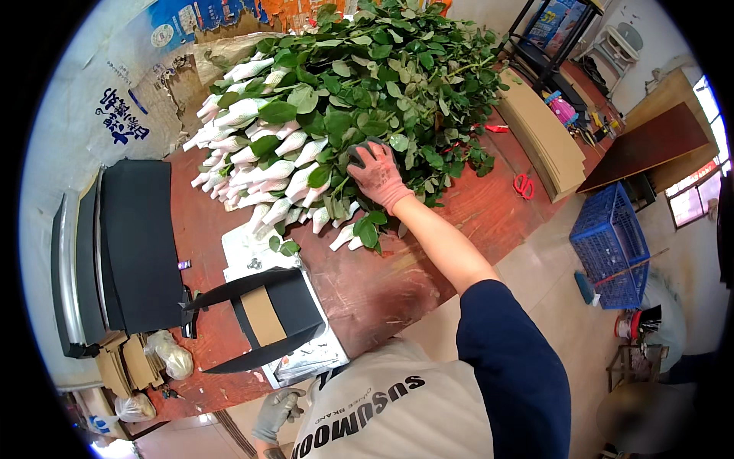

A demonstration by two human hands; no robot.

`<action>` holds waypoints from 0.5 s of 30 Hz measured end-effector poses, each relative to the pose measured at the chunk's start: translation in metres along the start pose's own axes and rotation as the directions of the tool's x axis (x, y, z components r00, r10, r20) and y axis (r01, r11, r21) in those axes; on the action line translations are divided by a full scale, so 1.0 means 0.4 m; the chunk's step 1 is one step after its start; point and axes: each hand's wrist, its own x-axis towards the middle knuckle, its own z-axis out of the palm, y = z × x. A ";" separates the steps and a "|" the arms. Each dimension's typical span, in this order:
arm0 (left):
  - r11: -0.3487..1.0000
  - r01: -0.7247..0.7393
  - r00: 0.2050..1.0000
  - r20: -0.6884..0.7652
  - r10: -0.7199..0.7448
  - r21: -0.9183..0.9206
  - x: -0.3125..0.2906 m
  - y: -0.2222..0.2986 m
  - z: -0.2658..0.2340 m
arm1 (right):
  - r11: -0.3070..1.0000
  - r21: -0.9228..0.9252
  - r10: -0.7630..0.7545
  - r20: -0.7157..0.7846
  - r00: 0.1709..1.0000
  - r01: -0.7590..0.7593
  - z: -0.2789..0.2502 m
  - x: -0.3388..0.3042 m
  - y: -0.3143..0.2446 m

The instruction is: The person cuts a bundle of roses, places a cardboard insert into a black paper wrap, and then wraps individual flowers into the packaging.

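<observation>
My right hand, in a pink glove with dark fingertips, reaches into a big heap of leafy rose stems. Its fingers curl down among the leaves, and what they grip is hidden. White foam net sleeves cover the flower heads along the heap's left side. My left hand, in a grey glove, hangs below the table's near edge beside my body, fingers loosely bent and apart, holding nothing. Between it and the heap, a black wrapping holder with upright curved sides and a brown cardboard strip rests on a white base.
Black sheets lean at the table's left end. On the red table, red-handled scissors lie near stacked cardboard at the right. A blue plastic crate stands on the floor. Plastic bags sit at the lower left.
</observation>
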 end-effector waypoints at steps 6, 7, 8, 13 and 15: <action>0.999 -0.044 0.998 0.042 0.046 -0.030 -0.037 -0.052 -0.077 | 0.989 0.102 0.131 -0.237 0.963 -0.110 -0.234 -0.022 0.012; 0.997 -0.050 0.997 0.055 0.053 -0.052 -0.040 -0.046 -0.088 | 0.989 0.090 0.143 -0.300 0.943 -0.121 -0.293 -0.019 0.042; 0.996 -0.053 0.997 0.060 0.058 -0.074 -0.049 -0.038 -0.098 | 0.960 0.051 0.274 -0.355 0.894 -0.274 -0.329 -0.041 0.087; 0.948 -0.241 0.955 0.121 0.269 -0.208 -0.122 0.007 -0.176 | 0.718 0.655 0.686 -0.611 0.395 -0.235 -0.735 -0.042 0.368; 0.890 -0.372 0.917 0.047 0.397 -0.263 -0.151 -0.006 -0.223 | 0.678 0.733 0.688 -0.659 0.303 0.056 -0.946 -0.022 0.389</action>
